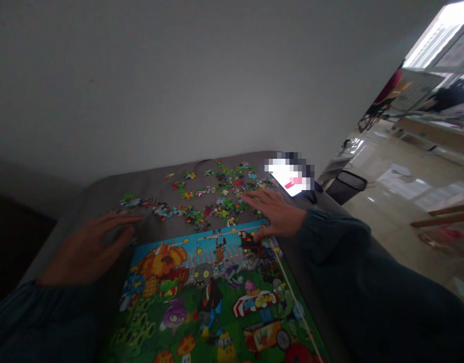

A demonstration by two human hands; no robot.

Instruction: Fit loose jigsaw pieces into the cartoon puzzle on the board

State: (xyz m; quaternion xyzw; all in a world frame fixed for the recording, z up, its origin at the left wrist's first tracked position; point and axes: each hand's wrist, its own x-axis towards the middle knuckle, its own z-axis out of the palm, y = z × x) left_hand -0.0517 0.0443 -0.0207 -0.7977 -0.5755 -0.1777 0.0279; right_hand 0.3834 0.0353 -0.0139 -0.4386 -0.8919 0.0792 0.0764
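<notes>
Green/blue puzzle btwn R fingers, spread at top-rt corner, & L fingers, parted, off top-lt.

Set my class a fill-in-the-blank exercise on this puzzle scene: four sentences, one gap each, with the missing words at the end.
1. The left hand is farther from the phone than the ____ hand is.
2. The phone's screen is not dark but ____.
3. Seen from the camera, the loose pieces lie ____ away than the board.
4. The pumpkin on the board is near its top ____ corner, as we see it.

Missing words: right; lit; farther; left.
</notes>
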